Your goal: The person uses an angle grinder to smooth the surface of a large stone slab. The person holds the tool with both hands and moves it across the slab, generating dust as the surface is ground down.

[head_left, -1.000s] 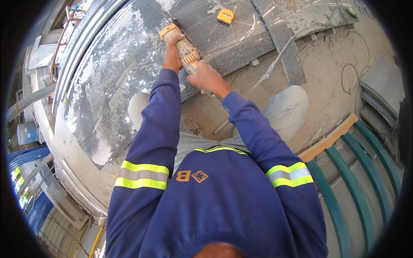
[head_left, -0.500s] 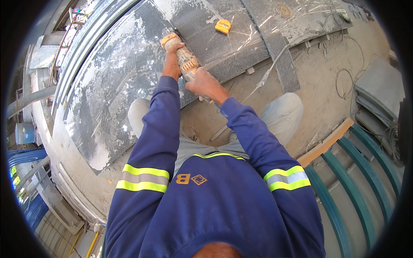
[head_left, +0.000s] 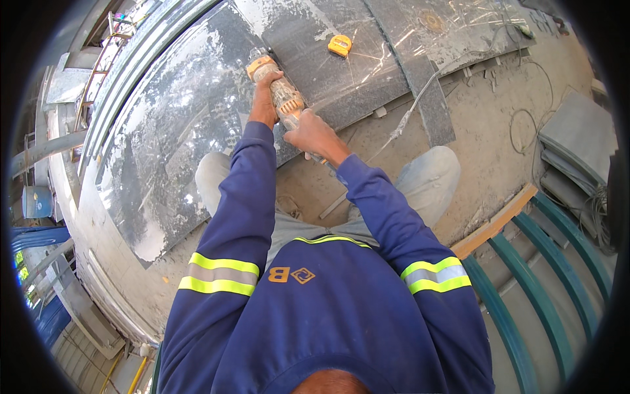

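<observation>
Both hands grip the angle grinder: left hand near its head, right hand at its tail. Keep it steady along the dark stone slab.

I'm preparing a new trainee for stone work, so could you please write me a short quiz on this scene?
1. True or false: both hands grip the yellow power tool.
2. Which hand is nearer the tool's head: A) left hand B) right hand?
3. What small yellow thing lies on the dark stone slab beyond the tool?

Key
1. True: each hand is closed around the tool's body.
2. A: the left hand sits at the front end, the right hand at the rear.
3. A tape measure, lying apart from both hands.
</observation>
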A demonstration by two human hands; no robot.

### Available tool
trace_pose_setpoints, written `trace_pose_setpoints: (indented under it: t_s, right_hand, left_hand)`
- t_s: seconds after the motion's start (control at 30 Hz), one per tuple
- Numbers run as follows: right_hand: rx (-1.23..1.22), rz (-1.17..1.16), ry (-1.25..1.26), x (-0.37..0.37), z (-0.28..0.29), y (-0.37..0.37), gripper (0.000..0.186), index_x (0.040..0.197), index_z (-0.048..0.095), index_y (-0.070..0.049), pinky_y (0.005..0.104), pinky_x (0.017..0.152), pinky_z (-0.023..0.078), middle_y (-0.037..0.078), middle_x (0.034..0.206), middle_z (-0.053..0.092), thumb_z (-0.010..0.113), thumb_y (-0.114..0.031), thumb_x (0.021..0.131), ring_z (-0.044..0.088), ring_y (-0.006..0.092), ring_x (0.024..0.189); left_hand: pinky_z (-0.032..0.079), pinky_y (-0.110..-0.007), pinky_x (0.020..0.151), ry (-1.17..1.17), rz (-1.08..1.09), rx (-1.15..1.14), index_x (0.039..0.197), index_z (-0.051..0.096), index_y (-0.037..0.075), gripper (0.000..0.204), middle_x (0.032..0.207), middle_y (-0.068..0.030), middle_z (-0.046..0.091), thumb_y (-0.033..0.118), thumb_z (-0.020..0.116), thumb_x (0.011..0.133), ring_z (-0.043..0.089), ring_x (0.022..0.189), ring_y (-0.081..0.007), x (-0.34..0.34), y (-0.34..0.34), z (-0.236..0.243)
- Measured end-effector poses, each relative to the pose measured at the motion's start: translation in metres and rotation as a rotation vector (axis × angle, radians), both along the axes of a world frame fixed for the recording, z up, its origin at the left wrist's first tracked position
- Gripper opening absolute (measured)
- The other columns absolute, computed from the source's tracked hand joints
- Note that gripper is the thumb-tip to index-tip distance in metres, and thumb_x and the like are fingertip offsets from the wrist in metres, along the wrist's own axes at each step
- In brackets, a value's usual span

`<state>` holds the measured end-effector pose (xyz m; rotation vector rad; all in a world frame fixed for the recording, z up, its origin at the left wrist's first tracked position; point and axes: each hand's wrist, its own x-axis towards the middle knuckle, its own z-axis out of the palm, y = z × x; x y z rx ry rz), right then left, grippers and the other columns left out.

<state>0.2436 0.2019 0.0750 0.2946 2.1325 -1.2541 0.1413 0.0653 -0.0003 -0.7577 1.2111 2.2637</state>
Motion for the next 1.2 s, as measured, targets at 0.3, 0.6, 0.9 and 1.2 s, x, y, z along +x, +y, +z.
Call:
trace_pose_setpoints:
  t_s: [0.3,0.6,0.9,1.2]
  right_hand:
    - [-0.049,0.029,-0.024,-0.015,-0.002,0.001,0.061,0.115,0.055,0.019,0.0424,0.068,0.058,0.031,0.088,0.07,0.072,-0.023,0.075,0.074,0.0367,0.073]
    - [-0.024,0.008,-0.077,-0.002,0.015,0.003,0.058,0.113,0.055,0.017,0.0428,0.077,0.058,0.032,0.098,0.07,0.073,-0.024,0.075,0.074,0.0366,0.08]
    - [0.061,0.009,0.048,0.0,-0.002,-0.002,0.057,0.112,0.054,0.016,0.0409,0.069,0.058,0.029,0.09,0.071,0.073,-0.024,0.076,0.073,0.0323,0.069]
    - [0.045,0.005,-0.013,0.006,0.009,0.004,0.058,0.113,0.053,0.016,0.0394,0.07,0.058,0.029,0.091,0.071,0.072,-0.024,0.076,0.073,0.032,0.068]
  left_hand:
    - [0.06,-0.047,0.063,0.021,-0.02,0.003,0.104,0.054,0.003,0.036,0.079,-0.0171,0.064,0.027,0.07,0.081,0.068,0.067,-0.0325,-0.012,-0.003,0.003]
    - [0.059,-0.045,0.06,-0.007,0.01,0.024,0.094,0.056,0.006,0.025,0.074,-0.0108,0.061,0.021,0.07,0.08,0.064,0.06,-0.0265,0.002,0.002,0.008]
    - [0.06,-0.046,0.06,-0.027,0.008,0.01,0.096,0.055,0.005,0.026,0.075,-0.0115,0.061,0.02,0.069,0.081,0.064,0.06,-0.0268,0.001,0.003,0.011]
    - [0.06,-0.049,0.064,-0.034,-0.02,-0.008,0.102,0.054,0.0,0.034,0.079,-0.0177,0.064,0.024,0.068,0.083,0.068,0.068,-0.0336,0.005,0.003,0.008]
